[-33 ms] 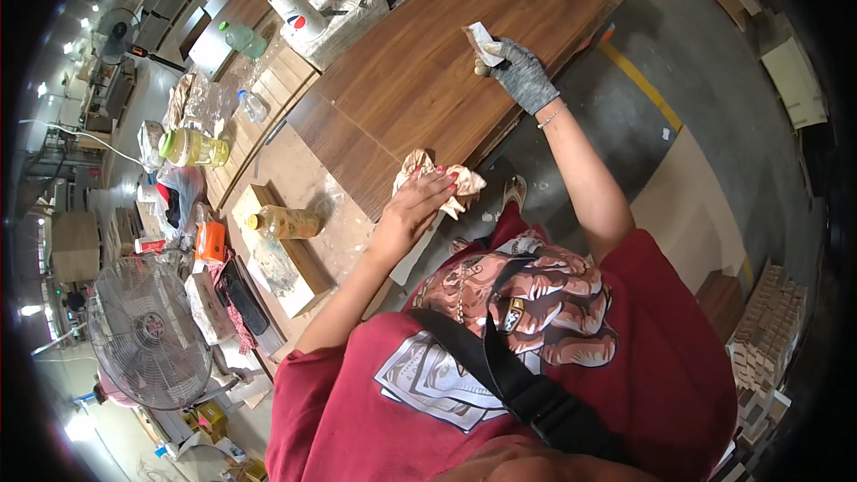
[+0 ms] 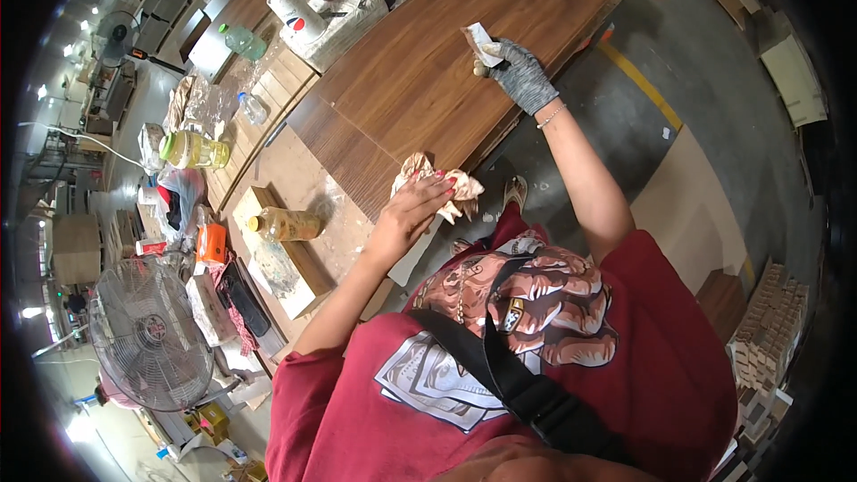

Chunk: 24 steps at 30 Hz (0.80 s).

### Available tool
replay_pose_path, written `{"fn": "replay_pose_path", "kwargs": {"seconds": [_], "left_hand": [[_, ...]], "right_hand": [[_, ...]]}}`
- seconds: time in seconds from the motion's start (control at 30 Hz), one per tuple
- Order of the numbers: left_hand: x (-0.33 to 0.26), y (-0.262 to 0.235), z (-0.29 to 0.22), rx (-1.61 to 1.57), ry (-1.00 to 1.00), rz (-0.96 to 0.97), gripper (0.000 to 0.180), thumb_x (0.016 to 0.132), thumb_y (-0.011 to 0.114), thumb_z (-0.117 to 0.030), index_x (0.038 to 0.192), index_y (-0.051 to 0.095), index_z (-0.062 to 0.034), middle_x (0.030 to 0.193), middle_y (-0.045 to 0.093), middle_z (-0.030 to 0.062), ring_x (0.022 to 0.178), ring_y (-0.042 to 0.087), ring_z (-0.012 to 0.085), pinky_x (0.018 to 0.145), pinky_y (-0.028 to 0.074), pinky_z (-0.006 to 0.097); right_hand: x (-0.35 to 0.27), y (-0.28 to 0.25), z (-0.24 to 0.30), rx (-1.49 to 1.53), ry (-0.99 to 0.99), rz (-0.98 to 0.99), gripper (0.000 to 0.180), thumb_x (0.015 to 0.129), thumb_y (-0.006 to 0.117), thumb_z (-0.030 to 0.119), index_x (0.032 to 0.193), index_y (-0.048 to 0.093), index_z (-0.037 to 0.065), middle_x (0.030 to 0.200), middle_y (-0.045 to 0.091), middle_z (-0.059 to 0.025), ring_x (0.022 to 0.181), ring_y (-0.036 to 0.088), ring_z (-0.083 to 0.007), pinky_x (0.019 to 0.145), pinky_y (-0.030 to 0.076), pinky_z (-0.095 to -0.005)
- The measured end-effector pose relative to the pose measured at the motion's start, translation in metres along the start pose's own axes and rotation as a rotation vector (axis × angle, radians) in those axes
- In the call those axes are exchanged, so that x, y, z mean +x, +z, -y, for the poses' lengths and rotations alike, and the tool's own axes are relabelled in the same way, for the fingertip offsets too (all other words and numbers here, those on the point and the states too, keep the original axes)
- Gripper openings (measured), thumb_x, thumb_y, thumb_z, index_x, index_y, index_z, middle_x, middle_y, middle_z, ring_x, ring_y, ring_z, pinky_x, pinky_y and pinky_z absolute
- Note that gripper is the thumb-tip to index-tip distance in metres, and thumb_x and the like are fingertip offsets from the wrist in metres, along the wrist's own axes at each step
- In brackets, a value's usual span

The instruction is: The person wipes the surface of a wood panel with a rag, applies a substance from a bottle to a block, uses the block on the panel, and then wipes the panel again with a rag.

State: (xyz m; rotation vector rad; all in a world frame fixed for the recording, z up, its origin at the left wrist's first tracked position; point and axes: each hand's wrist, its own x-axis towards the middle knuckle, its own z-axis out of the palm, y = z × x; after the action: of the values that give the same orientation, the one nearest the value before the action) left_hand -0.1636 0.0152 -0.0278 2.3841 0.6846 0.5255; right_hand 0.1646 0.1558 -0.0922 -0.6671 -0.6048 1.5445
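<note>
A brown wood-grain panel (image 2: 420, 62) lies across the workbench in front of me. My left hand (image 2: 412, 207), bare with red nails, presses a crumpled tan cloth (image 2: 464, 189) at the panel's near edge, fingers closed over it. Farther along, over the panel's right side, my right hand (image 2: 522, 76) wears a grey glove. Between its thumb and fingers is a small flat white piece (image 2: 483, 45) with a brownish end; its exact kind cannot be made out. The fingers partly hide this piece.
Left of the panel, a bottle of yellowish liquid (image 2: 290, 224) stands by a wooden block (image 2: 308, 281). A yellow jar (image 2: 198, 150), green bottle (image 2: 243, 40) and large white cup (image 2: 296, 13) stand farther off. A wire-caged fan (image 2: 152, 330) is at the left. Stacked wood pieces (image 2: 772, 326) sit at right.
My left hand and the cloth have shifted very slightly toward me. The right hand with the white piece is almost unmoved.
</note>
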Motion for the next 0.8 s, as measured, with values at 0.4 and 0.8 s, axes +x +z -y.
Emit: {"fn": "replay_pose_path", "kwargs": {"seconds": [0.4, 0.8], "left_hand": [[-0.079, -0.049, 0.007, 0.097, -0.188, -0.332, 0.058, 0.083, 0.059, 0.016, 0.136, 0.065, -0.0064, 0.144, 0.061, 0.0117, 0.131, 0.059, 0.0282, 0.110, 0.048, 0.042], [0.110, -0.024, 0.091, 0.007, -0.357, -0.435, 0.043, 0.092, 0.063, -0.001, 0.135, 0.063, -0.0034, 0.143, 0.060, 0.0164, 0.142, 0.046, 0.0377, 0.119, 0.034, 0.045]], "right_hand": [[-0.152, 0.049, -0.070, -0.308, -0.321, -0.256, 0.064, 0.086, 0.083, 0.022, 0.140, 0.055, 0.002, 0.128, 0.060, -0.0064, 0.114, 0.060, -0.0182, 0.104, 0.048, -0.0350], [-0.194, 0.059, -0.121, -1.031, -0.549, 0.098, 0.071, 0.070, 0.092, 0.019, 0.135, 0.065, 0.016, 0.117, 0.054, -0.0111, 0.107, 0.060, -0.0304, 0.095, 0.052, -0.0415]]}}
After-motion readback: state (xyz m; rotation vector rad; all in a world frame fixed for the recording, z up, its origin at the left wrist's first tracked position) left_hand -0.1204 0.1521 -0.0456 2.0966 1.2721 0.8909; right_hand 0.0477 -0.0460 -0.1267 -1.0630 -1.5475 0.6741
